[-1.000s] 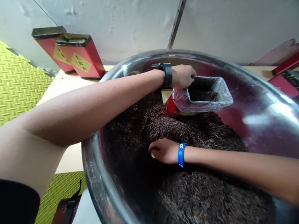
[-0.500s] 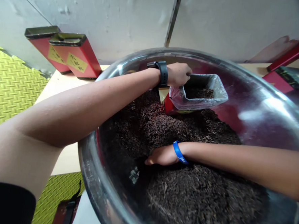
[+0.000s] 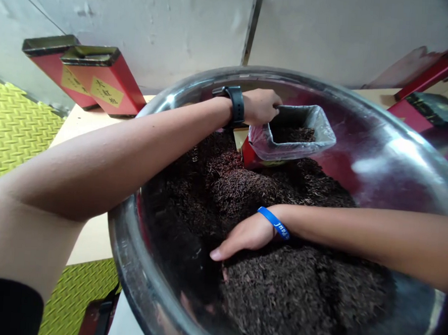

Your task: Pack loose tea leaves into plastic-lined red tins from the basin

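Observation:
A large shiny metal bowl (image 3: 126, 242) holds a mound of dark loose tea leaves (image 3: 288, 298). Partly sunk in the leaves at the back stands a red box (image 3: 250, 156) with a clear plastic liner (image 3: 327, 131) folded over its rim and tea inside. My left hand (image 3: 261, 106), wearing a black watch, is closed on the box's near-left rim. Lower down, my right hand (image 3: 248, 234), with a blue wristband, reaches into the leaves. Its thumb is stretched out and apart from a fingertip showing below; the other fingers are hidden in the tea.
Two red tea boxes (image 3: 109, 87) with yellow labels stand on the pale table (image 3: 93, 129) at the left. More red boxes (image 3: 420, 116) are at the right, beyond the bowl. A wall (image 3: 172, 28) rises behind, and yellow textured matting (image 3: 17, 129) covers the floor.
My right hand has turned within the leaves, its thumb now extended and more of its back showing. My left hand keeps its grip on the box rim. The view has shifted slightly.

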Tool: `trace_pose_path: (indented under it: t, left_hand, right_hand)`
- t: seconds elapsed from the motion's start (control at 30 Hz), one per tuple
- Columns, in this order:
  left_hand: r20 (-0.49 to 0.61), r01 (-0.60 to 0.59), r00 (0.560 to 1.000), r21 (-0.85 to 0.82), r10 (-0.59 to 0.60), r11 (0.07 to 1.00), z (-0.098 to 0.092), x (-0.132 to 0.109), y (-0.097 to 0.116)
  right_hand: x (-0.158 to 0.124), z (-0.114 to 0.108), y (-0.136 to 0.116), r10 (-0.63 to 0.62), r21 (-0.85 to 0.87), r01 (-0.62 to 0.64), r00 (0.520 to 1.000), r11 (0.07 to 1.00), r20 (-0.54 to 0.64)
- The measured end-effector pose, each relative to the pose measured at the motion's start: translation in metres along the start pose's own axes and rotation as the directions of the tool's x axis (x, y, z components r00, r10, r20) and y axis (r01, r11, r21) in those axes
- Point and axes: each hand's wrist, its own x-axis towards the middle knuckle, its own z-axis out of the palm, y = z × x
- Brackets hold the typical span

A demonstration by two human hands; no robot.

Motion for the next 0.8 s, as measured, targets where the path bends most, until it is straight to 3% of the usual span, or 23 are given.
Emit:
trace_pose_path:
  t: [0.07, 0.23, 0.4, 0.53, 0.63, 0.7, 0.73, 0.8]
  left_hand:
    - [-0.001, -0.005, 1.0, -0.005, 0.005, 1.0, 0.0, 0.0, 0.0]
    - [-0.002, -0.002, 1.0, -0.004, 0.002, 1.0, 0.0, 0.0, 0.0]
    - [0.0, 0.01, 1.0, -0.016, -0.011, 1.0, 0.001, 0.0, -0.001]
    - [0.002, 0.014, 1.0, -0.03, -0.014, 0.999, 0.001, 0.0, -0.001]
    - [0.005, 0.002, 1.0, -0.036, -0.002, 0.999, 0.0, 0.0, -0.001]
    - [0.01, 0.0, 1.0, -0.036, 0.0, 0.999, 0.0, -0.001, -0.001]
    - [0.013, 0.001, 1.0, -0.034, -0.001, 0.999, -0.001, -0.001, 0.0]
    - [0.015, 0.007, 1.0, -0.025, -0.007, 1.0, -0.001, -0.002, 0.0]
  right_hand:
    - [-0.01, 0.0, -0.009, -0.03, 0.044, 0.027, 0.998, 0.999, 0.048]
    - [-0.053, -0.005, -0.035, -0.105, 0.043, 0.106, 0.994, 0.993, -0.019]
    - [-0.088, -0.016, -0.043, -0.082, -0.239, 0.1, 0.993, 0.966, 0.087]
    - [-0.085, -0.025, -0.038, -0.237, -0.47, 0.184, 0.97, 0.863, -0.056]
    - [-0.06, -0.022, -0.032, -0.366, -0.559, 0.212, 0.913, 0.801, -0.178]
    - [-0.035, -0.011, -0.024, -0.479, -0.572, 0.254, 0.831, 0.78, -0.284]
    - [-0.023, -0.004, -0.019, -0.537, -0.565, 0.284, 0.767, 0.775, -0.351]
    - [-0.002, 0.012, -0.009, -0.601, -0.62, 0.283, 0.698, 0.732, -0.39]
